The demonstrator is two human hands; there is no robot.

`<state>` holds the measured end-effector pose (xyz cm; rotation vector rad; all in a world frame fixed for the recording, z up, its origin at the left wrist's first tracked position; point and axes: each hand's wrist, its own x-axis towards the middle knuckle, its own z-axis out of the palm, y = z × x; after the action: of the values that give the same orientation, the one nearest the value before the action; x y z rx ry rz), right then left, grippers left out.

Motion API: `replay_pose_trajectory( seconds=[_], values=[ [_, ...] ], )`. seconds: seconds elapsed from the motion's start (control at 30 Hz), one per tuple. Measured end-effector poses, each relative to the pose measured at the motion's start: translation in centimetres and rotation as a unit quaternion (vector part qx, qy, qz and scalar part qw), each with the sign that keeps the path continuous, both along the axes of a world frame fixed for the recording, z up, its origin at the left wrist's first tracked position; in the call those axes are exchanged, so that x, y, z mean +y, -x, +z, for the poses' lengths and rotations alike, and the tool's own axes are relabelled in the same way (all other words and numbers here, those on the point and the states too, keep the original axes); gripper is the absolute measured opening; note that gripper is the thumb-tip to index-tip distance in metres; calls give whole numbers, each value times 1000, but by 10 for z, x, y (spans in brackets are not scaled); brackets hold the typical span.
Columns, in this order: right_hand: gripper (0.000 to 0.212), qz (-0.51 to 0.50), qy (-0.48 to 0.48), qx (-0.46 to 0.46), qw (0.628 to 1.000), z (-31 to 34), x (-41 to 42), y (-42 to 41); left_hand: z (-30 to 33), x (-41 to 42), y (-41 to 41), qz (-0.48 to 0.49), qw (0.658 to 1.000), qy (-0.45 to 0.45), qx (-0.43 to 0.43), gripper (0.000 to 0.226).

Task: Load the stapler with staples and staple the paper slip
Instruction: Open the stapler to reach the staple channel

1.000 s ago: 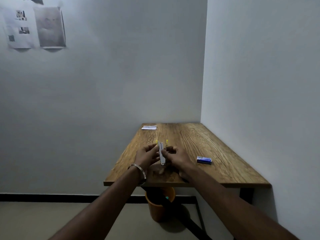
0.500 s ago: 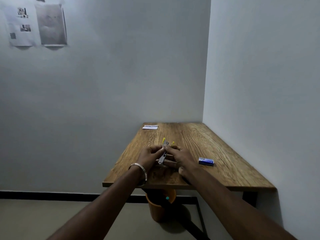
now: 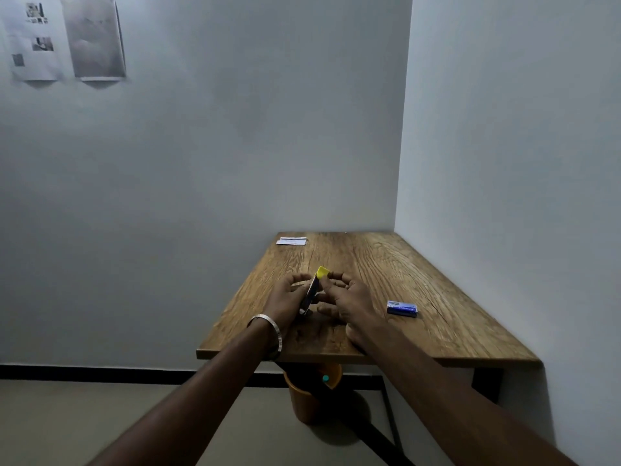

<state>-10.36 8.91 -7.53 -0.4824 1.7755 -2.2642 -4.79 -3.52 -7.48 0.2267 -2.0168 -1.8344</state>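
In the lower middle of the frame, over the near part of the wooden table (image 3: 447, 334), both hands hold a small stapler (image 3: 314, 288). It has a yellow tip and a grey metal body. The left hand (image 3: 288, 299) is curled around the stapler from the left side, with its fingers closed on the body. The right hand (image 3: 347, 297) touches it from the right, with the fingertips (image 3: 331, 275) pinched near the yellow tip. The stapler stands tilted, its long way running from the low near end up to the yellow end farther off. A small blue box (image 3: 402, 308), likely the staples, lies on the table to the right, close to the right hand and well apart from the left. So the right hand looks best placed to reach for it. The paper slip (image 3: 291, 241) lies flat in the far left corner of the table, well apart from both hands. It is hard to tell if the stapler is open, or if any staples are inside, since the fingers hide much of it and the room is dim. An orange bucket (image 3: 307, 395) sits half hidden under the table.
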Motion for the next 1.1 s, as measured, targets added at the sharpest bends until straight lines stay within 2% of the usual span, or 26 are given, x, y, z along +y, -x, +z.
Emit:
replay_pose_trajectory(
  seconds=[0.2,0.33,0.6,0.77,0.87,0.97,1.03,1.1],
  values=[
    [24,-36,14,4,999,-3,-2,1,3,3,-7,-57,998,16,-8,22],
    [24,-46,5,9,999,-5,-3,0,2,0,-8,-38,999,-9,3,18],
    [15,-21,1,16,1000,-3,-2,0,1,-2,-6,-26,999,-23,12,29],
    [23,-20,26,8,999,-1,-2,0,3,-3,-5,-40,997,-60,4,31],
    [16,-41,23,7,999,-2,-3,-1,0,-2,-5,-24,999,-40,4,29],
    [20,-67,40,-12,997,-2,-7,-1,-2,-1,-2,-5,1000,-28,6,28],
    [19,-84,46,-25,995,-2,-9,-2,-1,-3,-1,6,998,-65,2,28],
    [10,-99,48,-36,993,-3,-9,-3,2,-7,-1,20,989,-149,8,25]
  ],
)
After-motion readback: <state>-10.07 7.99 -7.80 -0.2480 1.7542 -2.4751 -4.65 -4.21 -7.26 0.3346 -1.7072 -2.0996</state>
